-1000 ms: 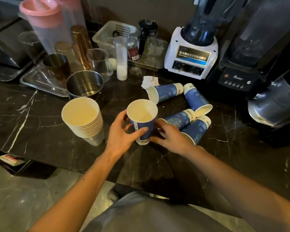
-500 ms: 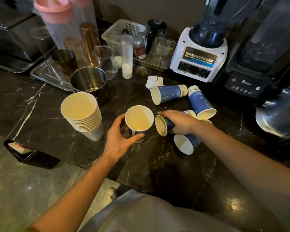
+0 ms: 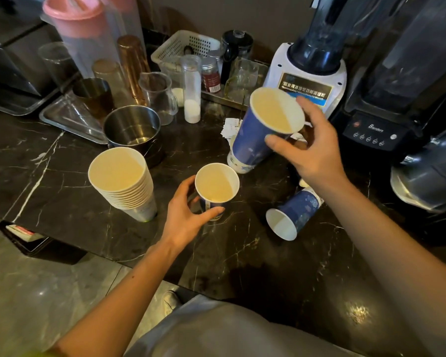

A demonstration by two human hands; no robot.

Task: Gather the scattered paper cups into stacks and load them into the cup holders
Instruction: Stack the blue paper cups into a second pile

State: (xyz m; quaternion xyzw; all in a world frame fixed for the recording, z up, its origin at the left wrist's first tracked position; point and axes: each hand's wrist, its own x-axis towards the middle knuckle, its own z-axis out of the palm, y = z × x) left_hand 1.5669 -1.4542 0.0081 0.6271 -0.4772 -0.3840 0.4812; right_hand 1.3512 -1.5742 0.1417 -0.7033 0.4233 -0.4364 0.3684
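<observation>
On the dark worktop (image 3: 62,191), a finished stack of pale cups (image 3: 121,181) stands at the left, clear of your work. Beside it your left hand (image 3: 188,217) wraps its fingers around an upright blue cup (image 3: 216,188), apparently steadying it as the base, while your right hand (image 3: 312,150) grips a lifted cup (image 3: 265,127), mouth up, likely for nesting. One fallen cup (image 3: 291,215) lies just right; the steel pot (image 3: 133,130) and blender (image 3: 312,65) crowd behind, and no cup holder shows.

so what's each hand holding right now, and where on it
Right hand holds a lifted blue paper cup by its upper wall, just under the rim. Left hand grips the side wall of an upright blue cup on the counter.
</observation>
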